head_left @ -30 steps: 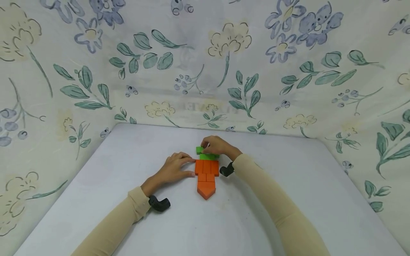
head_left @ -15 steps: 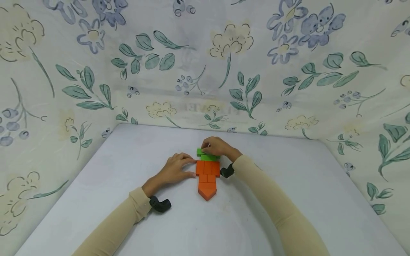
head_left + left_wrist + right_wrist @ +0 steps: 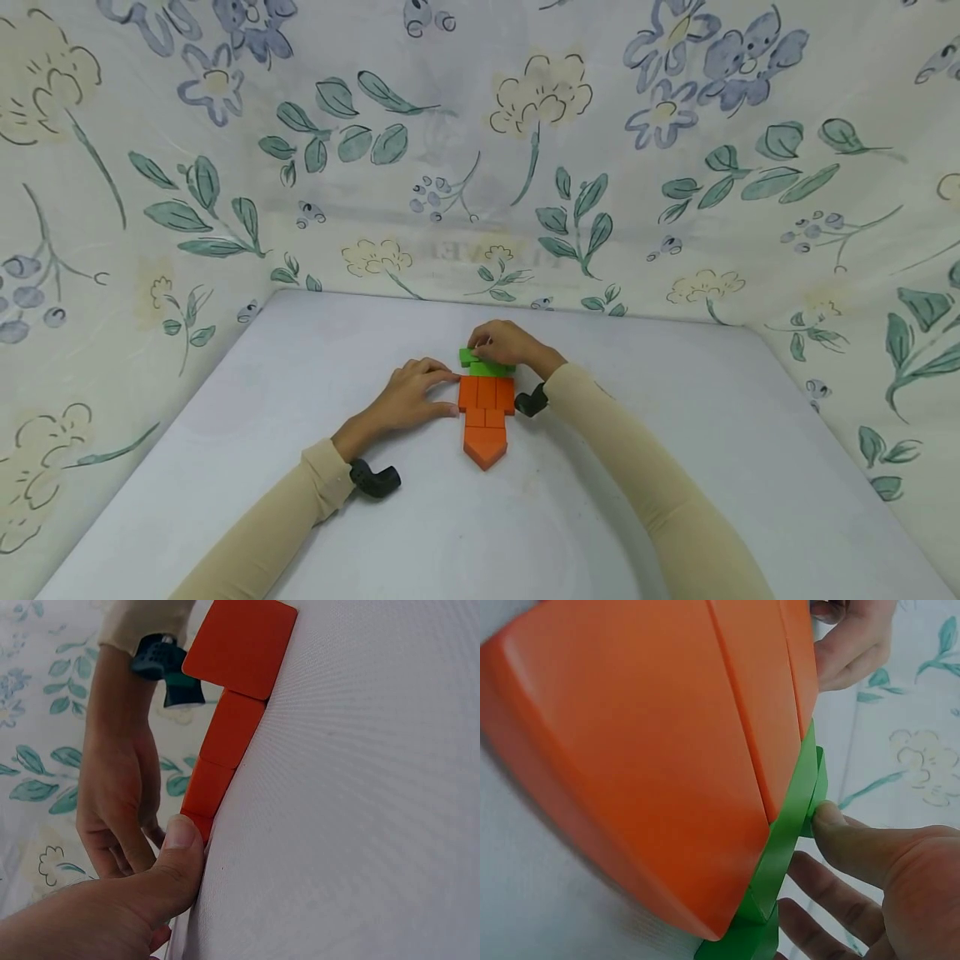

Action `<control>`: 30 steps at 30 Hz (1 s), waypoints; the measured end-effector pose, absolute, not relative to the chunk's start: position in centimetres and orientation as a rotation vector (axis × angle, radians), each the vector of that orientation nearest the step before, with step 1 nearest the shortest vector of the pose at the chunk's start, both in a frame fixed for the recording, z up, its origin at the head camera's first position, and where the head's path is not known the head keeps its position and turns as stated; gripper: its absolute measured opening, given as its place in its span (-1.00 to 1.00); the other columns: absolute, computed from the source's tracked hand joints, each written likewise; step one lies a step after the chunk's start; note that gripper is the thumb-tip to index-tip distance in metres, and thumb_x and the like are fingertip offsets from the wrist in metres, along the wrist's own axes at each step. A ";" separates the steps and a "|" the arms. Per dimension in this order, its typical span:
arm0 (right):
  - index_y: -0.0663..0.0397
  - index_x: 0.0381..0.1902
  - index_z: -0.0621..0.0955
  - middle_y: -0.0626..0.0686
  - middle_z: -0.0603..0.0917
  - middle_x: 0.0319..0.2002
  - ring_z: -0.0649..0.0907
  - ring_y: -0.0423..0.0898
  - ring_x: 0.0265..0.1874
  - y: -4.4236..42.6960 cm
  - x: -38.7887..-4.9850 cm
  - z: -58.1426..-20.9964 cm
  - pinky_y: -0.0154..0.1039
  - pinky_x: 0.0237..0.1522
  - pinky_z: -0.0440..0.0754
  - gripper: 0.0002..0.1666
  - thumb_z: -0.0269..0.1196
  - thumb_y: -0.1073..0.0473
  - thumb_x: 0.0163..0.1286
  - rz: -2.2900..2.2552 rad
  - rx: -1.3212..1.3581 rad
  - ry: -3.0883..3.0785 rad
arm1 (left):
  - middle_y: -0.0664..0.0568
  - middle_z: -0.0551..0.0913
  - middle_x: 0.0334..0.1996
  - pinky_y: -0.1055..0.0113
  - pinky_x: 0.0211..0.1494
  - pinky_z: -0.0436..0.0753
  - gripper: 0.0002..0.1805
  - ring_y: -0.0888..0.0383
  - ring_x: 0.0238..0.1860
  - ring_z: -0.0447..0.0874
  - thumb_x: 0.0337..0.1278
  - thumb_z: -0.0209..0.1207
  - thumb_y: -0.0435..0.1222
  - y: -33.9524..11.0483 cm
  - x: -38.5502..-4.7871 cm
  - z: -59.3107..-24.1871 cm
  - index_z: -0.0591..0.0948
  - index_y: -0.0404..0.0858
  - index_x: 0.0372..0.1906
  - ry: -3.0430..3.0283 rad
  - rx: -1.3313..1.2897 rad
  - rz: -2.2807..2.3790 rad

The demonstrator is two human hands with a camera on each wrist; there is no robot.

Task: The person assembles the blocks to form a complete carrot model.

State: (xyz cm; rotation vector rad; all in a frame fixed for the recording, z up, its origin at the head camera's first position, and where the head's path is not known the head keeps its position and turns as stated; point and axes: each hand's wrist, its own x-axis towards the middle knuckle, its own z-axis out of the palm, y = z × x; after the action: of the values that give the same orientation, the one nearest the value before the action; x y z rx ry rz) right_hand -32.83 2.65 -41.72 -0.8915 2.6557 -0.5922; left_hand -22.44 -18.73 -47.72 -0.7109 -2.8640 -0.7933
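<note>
Orange blocks lie flush on the white table, tapering to a pointed orange block at the near end. Against their far edge sits a long green block, with a small green block beyond its left end. My right hand pinches at the small green block; in the right wrist view its thumb presses a green piece, and the other fingertips are partly hidden. My left hand has thumb and forefinger spread, with their tips at the left side of the orange blocks.
A white table extends around the blocks. Floral cloth hangs behind and at both sides. Black camera mounts sit on both wrists, the right one close beside the orange blocks.
The small green block has shifted slightly nearer, closer against the long green block, with the right hand's fingers on it. The left hand holds its place; the head view has shifted a little.
</note>
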 end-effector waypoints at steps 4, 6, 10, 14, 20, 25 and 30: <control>0.00 0.02 0.72 0.07 0.72 0.03 0.64 -0.02 0.05 2.6 -32.8 -41.7 -0.13 0.17 0.59 -0.76 0.22 0.15 0.49 -0.590 -0.893 2.658 | 0.00 0.53 0.21 0.01 0.12 0.36 -0.33 -0.05 0.24 0.41 0.05 0.37 0.14 -18.8 -22.5 -47.8 0.61 -0.06 0.26 -2.861 -0.708 -0.789; 0.01 0.02 0.71 0.07 0.72 0.03 0.64 -0.01 0.05 2.6 -32.8 -41.7 -0.12 0.17 0.59 -0.76 0.22 0.15 0.49 -0.595 -0.890 2.657 | 0.00 0.53 0.21 0.02 0.12 0.36 -0.33 -0.04 0.24 0.41 0.05 0.38 0.14 -18.8 -22.5 -47.8 0.61 -0.05 0.26 -2.867 -0.704 -0.789; 0.02 0.02 0.71 0.07 0.73 0.02 0.64 -0.01 0.03 2.6 -32.8 -41.8 -0.11 0.17 0.58 -0.76 0.22 0.15 0.48 -0.609 -0.880 2.652 | 0.00 0.53 0.21 0.02 0.11 0.37 -0.33 -0.05 0.24 0.42 0.05 0.37 0.15 -18.7 -22.4 -47.7 0.61 -0.05 0.26 -2.866 -0.711 -0.774; 0.02 0.01 0.71 0.06 0.73 0.00 0.63 -0.02 0.01 2.6 -32.8 -42.0 -0.12 0.16 0.58 -0.76 0.24 0.13 0.47 -0.619 -0.868 2.655 | 0.00 0.53 0.21 0.01 0.12 0.37 -0.34 -0.06 0.25 0.41 0.06 0.37 0.14 -18.6 -22.3 -47.6 0.61 -0.05 0.25 -2.863 -0.710 -0.774; 0.02 0.01 0.71 0.07 0.72 0.00 0.62 -0.02 0.01 2.5 -32.8 -42.0 -0.12 0.16 0.58 -0.75 0.26 0.10 0.46 -0.619 -0.861 2.661 | 0.00 0.54 0.20 -0.01 0.12 0.38 -0.34 -0.06 0.24 0.42 0.06 0.36 0.16 -18.6 -22.2 -47.5 0.61 -0.06 0.25 -2.861 -0.711 -0.771; 0.03 0.00 0.70 0.06 0.73 -0.01 0.62 -0.03 -0.01 2.5 -32.7 -42.0 -0.14 0.15 0.59 -0.76 0.26 0.11 0.45 -0.629 -0.848 2.662 | 0.00 0.54 0.21 -0.01 0.13 0.38 -0.33 -0.05 0.25 0.41 0.06 0.36 0.15 -18.6 -22.3 -47.4 0.61 -0.06 0.25 -2.865 -0.703 -0.775; 0.04 0.00 0.69 0.06 0.73 -0.01 0.62 -0.04 -0.05 2.3 -32.7 -42.2 -0.15 0.14 0.59 -0.76 0.26 0.11 0.46 -0.638 -0.840 2.663 | 0.00 0.54 0.21 0.02 0.11 0.38 -0.33 -0.05 0.24 0.42 0.05 0.36 0.16 -18.6 -22.3 -47.6 0.61 -0.05 0.25 -2.869 -0.702 -0.774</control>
State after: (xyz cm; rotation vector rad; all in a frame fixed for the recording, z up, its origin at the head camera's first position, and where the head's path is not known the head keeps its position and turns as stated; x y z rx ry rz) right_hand -32.69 2.32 -42.24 -0.8399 2.6628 -0.6377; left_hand -22.31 -18.61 -47.59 -0.7024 -2.8694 -0.7739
